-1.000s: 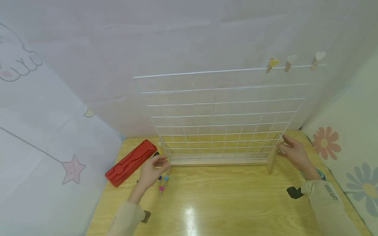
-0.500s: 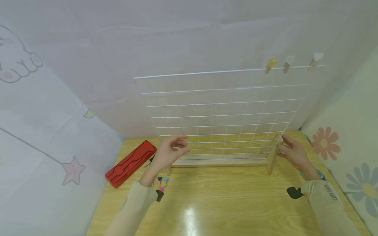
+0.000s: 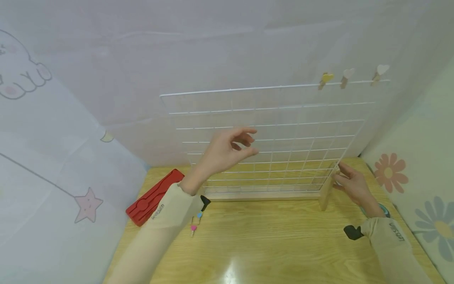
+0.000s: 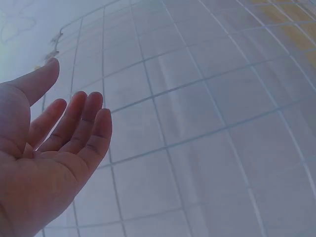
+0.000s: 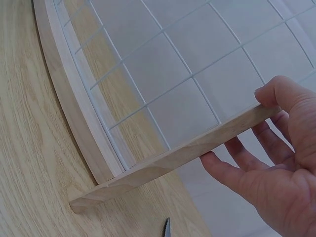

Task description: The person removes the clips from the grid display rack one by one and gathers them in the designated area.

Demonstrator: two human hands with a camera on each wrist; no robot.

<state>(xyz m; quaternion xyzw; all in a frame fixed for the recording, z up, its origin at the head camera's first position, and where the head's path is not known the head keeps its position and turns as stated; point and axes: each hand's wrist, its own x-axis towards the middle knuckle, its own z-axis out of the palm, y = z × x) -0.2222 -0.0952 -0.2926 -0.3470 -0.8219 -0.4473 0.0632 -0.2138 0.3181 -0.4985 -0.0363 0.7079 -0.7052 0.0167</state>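
Here, nearest to you, a pink clip and a blue clip lie toward the left edge of the desk. Beyond, the red tray rests along this edge. Near the right edge, your right hand pinches the wooden leg between thumb and fingers. Your left hand, fingers loosely bent and thumb wide from them, hangs before the white wire grid, which stands near the far edge. A yellow clip and two white clips sit toward its top right corner.

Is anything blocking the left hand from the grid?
Nothing visible: the left hand is in front of the grid, with no object between. The right hand grips the wooden foot, off to the right.
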